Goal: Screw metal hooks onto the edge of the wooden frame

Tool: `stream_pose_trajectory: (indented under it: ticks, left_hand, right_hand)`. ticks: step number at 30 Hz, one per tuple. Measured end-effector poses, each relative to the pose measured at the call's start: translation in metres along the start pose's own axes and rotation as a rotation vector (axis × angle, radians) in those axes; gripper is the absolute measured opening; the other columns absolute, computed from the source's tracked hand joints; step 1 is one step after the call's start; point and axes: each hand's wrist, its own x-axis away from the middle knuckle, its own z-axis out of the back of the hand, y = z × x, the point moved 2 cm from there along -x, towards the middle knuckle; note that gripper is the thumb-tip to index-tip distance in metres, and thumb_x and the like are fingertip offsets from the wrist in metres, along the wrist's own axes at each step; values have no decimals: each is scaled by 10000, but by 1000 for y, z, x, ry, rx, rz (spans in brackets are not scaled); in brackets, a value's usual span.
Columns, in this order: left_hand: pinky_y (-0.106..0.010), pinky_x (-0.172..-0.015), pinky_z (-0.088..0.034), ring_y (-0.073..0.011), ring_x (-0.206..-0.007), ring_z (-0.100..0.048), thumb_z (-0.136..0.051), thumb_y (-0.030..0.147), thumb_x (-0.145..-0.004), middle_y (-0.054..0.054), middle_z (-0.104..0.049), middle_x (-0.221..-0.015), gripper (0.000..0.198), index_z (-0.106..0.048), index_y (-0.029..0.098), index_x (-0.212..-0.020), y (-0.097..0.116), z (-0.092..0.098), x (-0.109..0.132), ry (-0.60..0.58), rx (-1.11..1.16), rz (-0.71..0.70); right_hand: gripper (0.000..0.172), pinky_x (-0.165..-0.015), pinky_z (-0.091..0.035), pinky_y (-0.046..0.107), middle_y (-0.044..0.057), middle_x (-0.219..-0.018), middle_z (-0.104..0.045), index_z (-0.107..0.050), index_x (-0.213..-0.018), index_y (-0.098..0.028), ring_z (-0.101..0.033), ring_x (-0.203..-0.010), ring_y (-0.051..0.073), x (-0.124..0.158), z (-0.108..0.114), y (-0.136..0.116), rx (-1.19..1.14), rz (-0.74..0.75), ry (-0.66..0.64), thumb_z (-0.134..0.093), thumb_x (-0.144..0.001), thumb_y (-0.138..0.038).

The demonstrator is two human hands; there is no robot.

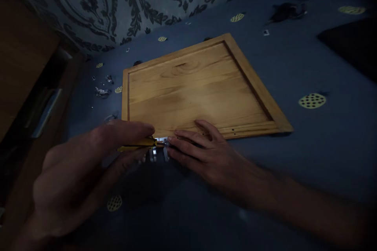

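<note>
Evidently the careful part is down at the near edge of the panel (pixel 188 90), which lies flat on the blue cloth (pixel 282 66), at 12 o'clock from the person. The hinge (pixel 153 154) sits at the panel's 7 o'clock, its metal catching some light. The left hand (pixel 88 164) pinches the yellow handle of the screwdriver (pixel 137 145) between its fingers, with the shank pointing to 3 o'clock. The right hand (pixel 215 160) rests over that edge, fingers extended and slightly spread, the tips right by the shank; from where I stand I can't tell whether they touch it or whether the driver is seated in a screw.

To do this well, I'd line the shank up squarely with the screw, lean in gently before turning, and go in short twists so it doesn't jump out. The right fingertips should hold the hinge snug yet sit clear of the driver's path, since a slip towards 3 o'clock would catch them. The loose metal bits (pixel 102 92) at the panel's 9 o'clock are best left well away from the elbow.
</note>
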Motion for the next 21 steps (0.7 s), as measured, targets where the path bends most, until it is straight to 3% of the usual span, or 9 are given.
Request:
stream_pose_trajectory:
  ticks: [7,12,18,21]
  left_hand:
    - [-208,-842,-671,-188,-902,-799,-666,437,-956,45,-803,-1106,250,-752,322,-1160,-6,4,6,-60,-34,47]
    - [-241,-816,-688,-201,-881,-797,-688,380,-942,45,-803,-1087,234,-752,323,-1160,-6,3,7,-29,-33,47]
    - [-248,-782,-691,-191,-848,-789,-737,262,-884,13,-809,-990,220,-756,276,-1104,4,-3,-10,15,75,18]
    - [-287,-803,-700,-203,-814,-790,-752,283,-855,16,-807,-938,192,-766,275,-1047,5,-4,-9,37,26,66]
  right_hand:
    - [431,-1178,-354,660,116,-1420,-662,-605,-1408,-177,-558,-1364,308,-1,-1,-1,27,-11,4,-440,-1022,-81]
    - [419,-1186,-342,648,99,-1414,-669,-605,-1406,-173,-557,-1361,297,0,-3,-1,34,-11,39,-398,-1049,-98]
    - [427,-1192,-322,648,106,-1432,-654,-607,-1413,-184,-557,-1364,306,0,-2,-1,14,-10,1,-417,-1039,-106]
    - [429,-1199,-317,633,102,-1433,-655,-609,-1413,-190,-561,-1363,306,-1,-1,-1,18,-10,-5,-433,-1032,-102]
